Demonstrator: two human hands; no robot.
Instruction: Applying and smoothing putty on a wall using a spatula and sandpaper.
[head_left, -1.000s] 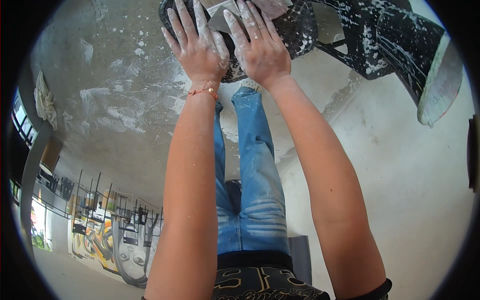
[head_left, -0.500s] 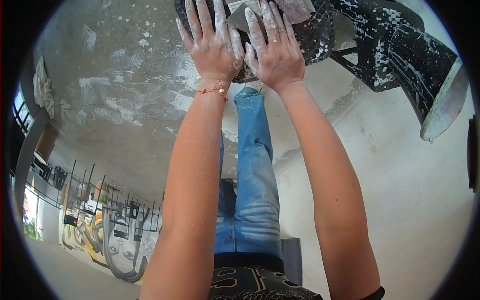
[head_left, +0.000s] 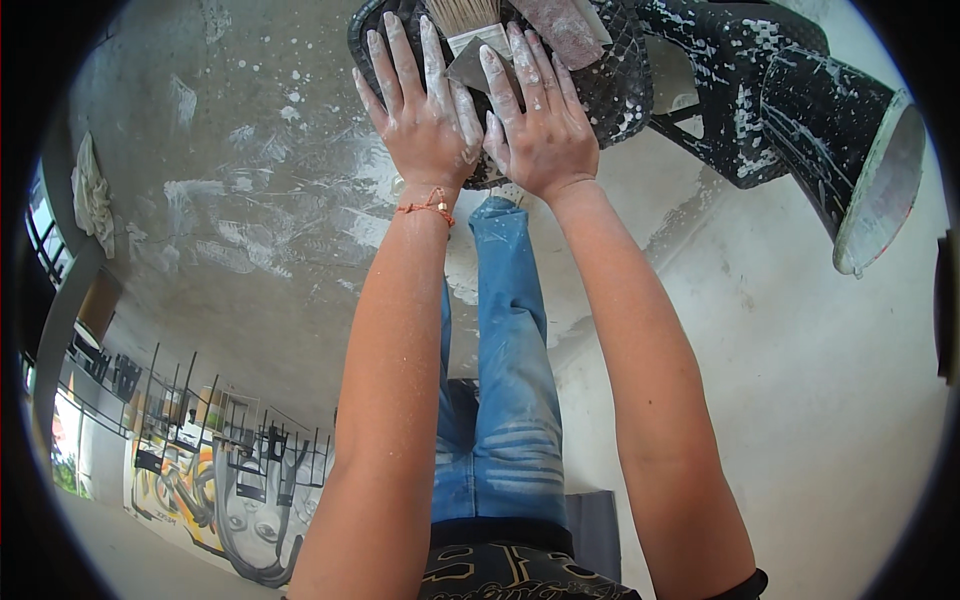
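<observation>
Palms down and fingers spread, my left hand [head_left: 428, 128] and my right hand [head_left: 548, 140] are side by side over a black quilted seat-like surface [head_left: 622, 90] with white specks. White dust or plaster coats the fingers of both. Nothing shows in either grasp. Between them lies a grey flat metal blade [head_left: 470, 66], perhaps a scraper, partly hidden by my right fingers. Just beyond it is a wide paintbrush [head_left: 463, 14] with pale bristles. A worn reddish block [head_left: 560, 28] sits past my right fingertips. Whether my palms touch the surface, I cannot tell.
To the right is a black paint-spattered bucket [head_left: 830, 130], tipped with its mouth outward, next to a black spattered chair-like frame [head_left: 735, 90]. White smears mark the grey floor [head_left: 250, 180]. A pale cloth [head_left: 92, 195] lies far left. Stacked dark-legged furniture [head_left: 200, 410] stands lower left.
The view has shifted, so the hands and seat sit slightly lower in the picture and the brush's bristles show more. Both hands keep nearly the same spread pose.
</observation>
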